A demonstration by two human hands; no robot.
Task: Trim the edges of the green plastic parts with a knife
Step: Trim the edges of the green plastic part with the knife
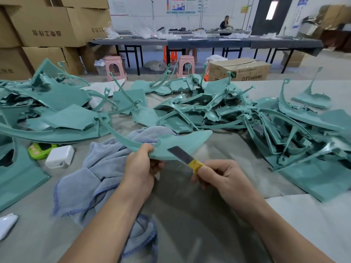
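Grey cloth covers the desk (199, 215), and beyond it stand stacked cartons, pink stools and a long table where another person sits.

At far left a heap (57, 109) of green parts spreads over the desk, with a white charger (59, 156) and a small green gadget (39, 149) just beside its near edge. A blue towel (98, 179) lies crumpled next to them, under the left forearm.

The left hand (139, 168) pinches the part (178, 144) in work at its near edge, thumb on top and fingers curled below, holding it up off the desk; its long curved arm sweeps away to the upper left. That grip sits close to where the blade meets the plastic, so a slip toward the left would likely run the edge into those fingers.

The knife (183, 155), a bare dark blade with yellow tape for a handle, lies against the part's near edge. It is blurred, so I cannot tell the exact contact. The right hand (223, 179) is closed round the taped end, thumb pressing along it. Tape gives little purchase; too much force could make the blade jump or gouge the part rather than shave its edge. The part, held only at one spot, may also flex or twist.

At right a second pile (296, 133) of parts lies well apart from the hands.
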